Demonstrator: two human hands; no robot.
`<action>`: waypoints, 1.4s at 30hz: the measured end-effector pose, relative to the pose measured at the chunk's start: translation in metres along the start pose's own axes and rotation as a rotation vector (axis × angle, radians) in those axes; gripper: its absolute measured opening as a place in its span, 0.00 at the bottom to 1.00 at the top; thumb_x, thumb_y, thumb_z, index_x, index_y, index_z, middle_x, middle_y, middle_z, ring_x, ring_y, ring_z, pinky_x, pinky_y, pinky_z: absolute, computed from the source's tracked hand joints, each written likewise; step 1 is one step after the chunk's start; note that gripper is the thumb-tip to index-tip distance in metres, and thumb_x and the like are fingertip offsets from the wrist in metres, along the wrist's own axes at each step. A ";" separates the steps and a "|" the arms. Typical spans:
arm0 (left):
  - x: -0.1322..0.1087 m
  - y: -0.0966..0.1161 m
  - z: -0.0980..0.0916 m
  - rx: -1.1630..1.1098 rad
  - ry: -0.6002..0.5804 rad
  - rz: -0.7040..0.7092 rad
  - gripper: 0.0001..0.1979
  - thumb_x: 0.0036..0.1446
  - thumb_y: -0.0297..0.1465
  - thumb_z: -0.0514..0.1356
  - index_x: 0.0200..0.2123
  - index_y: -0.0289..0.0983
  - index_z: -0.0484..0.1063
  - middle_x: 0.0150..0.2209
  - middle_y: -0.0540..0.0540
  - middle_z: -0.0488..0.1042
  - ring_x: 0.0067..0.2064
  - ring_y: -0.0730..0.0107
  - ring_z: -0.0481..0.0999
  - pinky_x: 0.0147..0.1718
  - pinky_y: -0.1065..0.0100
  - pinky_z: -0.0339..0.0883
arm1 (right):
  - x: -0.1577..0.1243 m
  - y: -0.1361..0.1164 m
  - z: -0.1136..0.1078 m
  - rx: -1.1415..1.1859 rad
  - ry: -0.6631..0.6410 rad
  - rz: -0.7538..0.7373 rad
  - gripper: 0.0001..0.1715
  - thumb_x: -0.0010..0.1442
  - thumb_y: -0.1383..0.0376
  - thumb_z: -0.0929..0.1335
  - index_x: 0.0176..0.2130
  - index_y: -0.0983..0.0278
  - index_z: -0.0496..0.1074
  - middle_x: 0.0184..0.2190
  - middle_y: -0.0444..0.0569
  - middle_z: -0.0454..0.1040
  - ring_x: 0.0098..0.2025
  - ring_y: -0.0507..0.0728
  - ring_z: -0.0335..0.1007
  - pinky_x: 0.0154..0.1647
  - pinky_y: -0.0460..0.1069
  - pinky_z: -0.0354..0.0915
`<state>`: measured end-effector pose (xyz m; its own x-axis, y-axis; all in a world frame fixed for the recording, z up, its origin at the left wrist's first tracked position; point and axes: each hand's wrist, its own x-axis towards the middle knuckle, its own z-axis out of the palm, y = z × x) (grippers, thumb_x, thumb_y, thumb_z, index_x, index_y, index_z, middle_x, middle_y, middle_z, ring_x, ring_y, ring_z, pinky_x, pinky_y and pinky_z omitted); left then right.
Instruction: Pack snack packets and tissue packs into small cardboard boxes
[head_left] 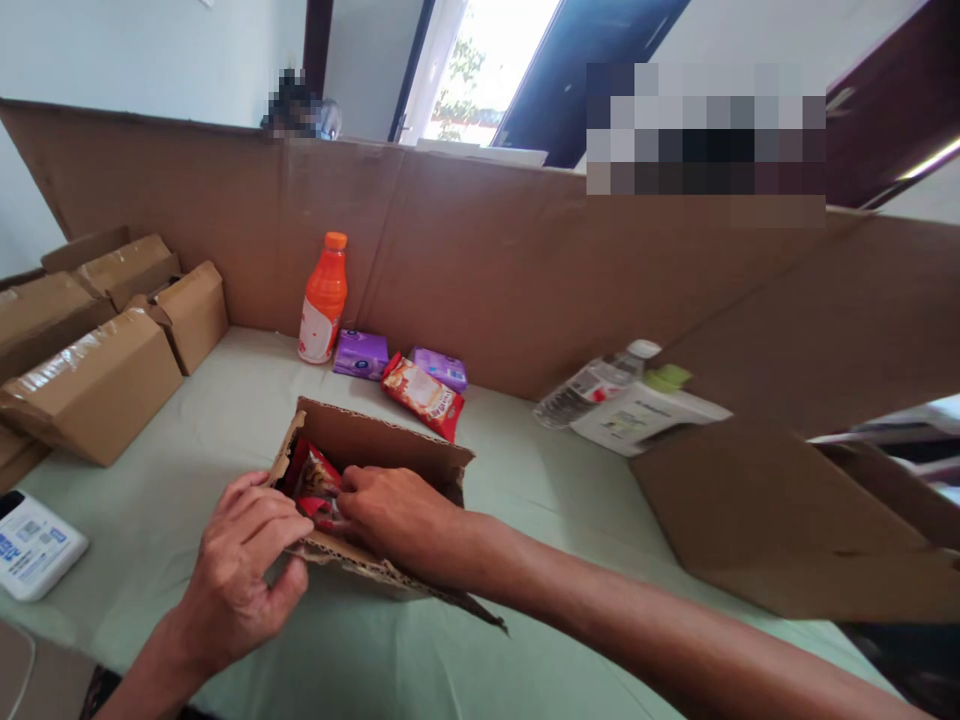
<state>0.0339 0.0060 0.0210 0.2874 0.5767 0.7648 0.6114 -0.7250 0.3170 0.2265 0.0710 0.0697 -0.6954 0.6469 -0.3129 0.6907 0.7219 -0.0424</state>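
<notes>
A small open cardboard box (pixel 390 445) lies on the pale green table cover (pixel 525 520), its opening toward me. A red snack packet (pixel 315 482) sits in the opening. My right hand (pixel 397 515) reaches into the box, fingers closed on the packet. My left hand (pixel 244 565) curls round the near flap of the box, fingers bent against the cardboard edge. Just behind the box lies a second red snack packet (pixel 424 395).
An orange drink bottle (pixel 324 300) stands at the back, two purple packets (pixel 361 353) beside it. Taped cardboard parcels (pixel 97 385) are stacked left. A clear bottle (pixel 596 385) and white box (pixel 645 415) lie right, near flat cardboard (pixel 780 520). A white device (pixel 34 545) sits at the near left.
</notes>
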 end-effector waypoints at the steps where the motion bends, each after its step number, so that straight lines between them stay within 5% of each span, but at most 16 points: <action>1: 0.000 0.000 0.000 -0.004 -0.002 -0.002 0.13 0.54 0.19 0.57 0.40 0.39 0.73 0.35 0.49 0.79 0.39 0.67 0.79 0.54 0.54 0.71 | -0.003 0.003 -0.001 -0.001 0.020 -0.022 0.12 0.67 0.63 0.67 0.42 0.65 0.80 0.42 0.56 0.78 0.41 0.61 0.75 0.39 0.51 0.63; 3: -0.002 0.001 -0.001 -0.015 -0.003 0.009 0.13 0.55 0.19 0.57 0.40 0.39 0.73 0.35 0.49 0.79 0.39 0.67 0.79 0.52 0.54 0.72 | -0.018 0.012 -0.003 0.079 0.126 -0.060 0.11 0.67 0.64 0.67 0.41 0.64 0.80 0.42 0.55 0.79 0.43 0.60 0.75 0.44 0.52 0.64; 6: -0.009 0.000 -0.005 -0.030 0.061 0.031 0.16 0.55 0.18 0.58 0.45 0.39 0.73 0.39 0.46 0.78 0.43 0.65 0.79 0.51 0.55 0.75 | -0.061 0.032 0.005 0.308 0.539 0.031 0.14 0.69 0.62 0.64 0.40 0.60 0.79 0.41 0.52 0.79 0.44 0.59 0.76 0.47 0.53 0.67; 8: -0.018 -0.003 -0.008 -0.014 0.151 -0.003 0.21 0.55 0.17 0.60 0.50 0.39 0.72 0.46 0.43 0.76 0.48 0.63 0.78 0.51 0.57 0.75 | -0.097 0.044 0.027 0.414 0.879 0.198 0.13 0.69 0.59 0.64 0.38 0.57 0.78 0.41 0.51 0.80 0.44 0.60 0.77 0.49 0.55 0.69; 10: -0.030 -0.010 -0.009 0.021 0.200 -0.088 0.25 0.56 0.18 0.62 0.56 0.39 0.69 0.51 0.41 0.74 0.53 0.61 0.76 0.53 0.59 0.74 | -0.128 0.050 0.066 0.500 1.078 0.370 0.09 0.66 0.57 0.67 0.38 0.55 0.77 0.41 0.49 0.81 0.44 0.61 0.78 0.49 0.56 0.72; 13: -0.048 -0.022 -0.002 0.034 0.121 -0.287 0.27 0.60 0.27 0.63 0.61 0.40 0.65 0.56 0.39 0.73 0.57 0.57 0.75 0.56 0.55 0.72 | -0.151 0.043 0.138 0.735 0.974 0.501 0.11 0.63 0.55 0.69 0.42 0.56 0.78 0.43 0.52 0.81 0.45 0.63 0.79 0.44 0.55 0.76; 15: -0.056 -0.027 0.008 -0.043 0.020 -0.434 0.29 0.62 0.36 0.62 0.64 0.39 0.62 0.59 0.36 0.71 0.58 0.53 0.74 0.56 0.53 0.72 | -0.145 0.027 0.181 0.866 0.883 0.518 0.23 0.63 0.52 0.69 0.55 0.56 0.73 0.50 0.55 0.79 0.44 0.63 0.80 0.41 0.55 0.78; 19: -0.055 -0.031 0.028 -0.213 -0.005 -0.562 0.31 0.64 0.44 0.60 0.65 0.38 0.61 0.60 0.34 0.71 0.59 0.53 0.75 0.55 0.55 0.73 | -0.099 -0.004 0.218 0.882 0.780 0.496 0.41 0.63 0.52 0.69 0.69 0.57 0.57 0.61 0.61 0.70 0.50 0.67 0.77 0.47 0.59 0.76; 25: -0.039 -0.035 0.025 -0.078 0.059 -0.450 0.23 0.63 0.39 0.62 0.59 0.41 0.69 0.57 0.38 0.72 0.58 0.56 0.75 0.56 0.54 0.72 | -0.050 0.005 0.184 0.681 0.997 0.526 0.45 0.65 0.52 0.67 0.71 0.63 0.49 0.66 0.63 0.63 0.66 0.69 0.62 0.61 0.64 0.66; 29: -0.029 -0.040 0.017 -0.026 0.015 -0.393 0.13 0.63 0.38 0.61 0.47 0.39 0.76 0.56 0.40 0.73 0.54 0.58 0.77 0.53 0.56 0.74 | -0.056 0.020 0.157 0.527 1.030 0.388 0.33 0.68 0.54 0.65 0.67 0.59 0.59 0.67 0.59 0.62 0.66 0.67 0.61 0.63 0.64 0.64; 33: -0.015 -0.043 0.010 -0.030 -0.077 -0.509 0.13 0.63 0.41 0.59 0.35 0.38 0.76 0.50 0.42 0.75 0.48 0.60 0.78 0.48 0.61 0.75 | -0.059 0.026 0.140 0.373 1.047 0.299 0.25 0.68 0.52 0.66 0.59 0.58 0.68 0.62 0.57 0.68 0.61 0.67 0.67 0.56 0.63 0.68; 35: -0.006 -0.047 0.007 -0.038 -0.137 -0.565 0.14 0.61 0.42 0.60 0.42 0.39 0.75 0.50 0.42 0.75 0.49 0.59 0.78 0.49 0.59 0.75 | -0.057 0.032 0.132 0.338 1.041 0.314 0.30 0.66 0.49 0.67 0.62 0.58 0.64 0.59 0.58 0.71 0.58 0.67 0.70 0.54 0.63 0.70; 37: 0.003 -0.054 0.005 -0.045 -0.202 -0.570 0.25 0.58 0.41 0.62 0.58 0.41 0.68 0.56 0.41 0.72 0.57 0.54 0.75 0.56 0.52 0.71 | -0.054 0.042 0.121 0.313 1.028 0.344 0.44 0.63 0.43 0.67 0.69 0.58 0.55 0.62 0.61 0.67 0.61 0.70 0.67 0.55 0.66 0.69; 40: 0.018 -0.067 0.001 -0.052 -0.335 -0.497 0.45 0.53 0.42 0.65 0.70 0.41 0.50 0.72 0.36 0.52 0.71 0.45 0.55 0.66 0.43 0.56 | -0.049 0.060 0.107 0.263 0.986 0.283 0.61 0.58 0.35 0.67 0.74 0.59 0.39 0.70 0.65 0.53 0.68 0.74 0.56 0.60 0.70 0.64; 42: 0.027 -0.075 0.000 -0.083 -0.423 -0.457 0.49 0.52 0.43 0.66 0.71 0.40 0.46 0.74 0.35 0.44 0.73 0.44 0.48 0.68 0.42 0.51 | -0.047 0.071 0.101 0.246 0.962 0.195 0.64 0.57 0.35 0.67 0.74 0.58 0.35 0.70 0.65 0.52 0.69 0.74 0.54 0.61 0.70 0.63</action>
<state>-0.0042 0.0756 0.0181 0.2880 0.9220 0.2589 0.6872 -0.3873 0.6146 0.3281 0.0668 -0.0147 -0.3557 0.7502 0.5574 0.7558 0.5818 -0.3007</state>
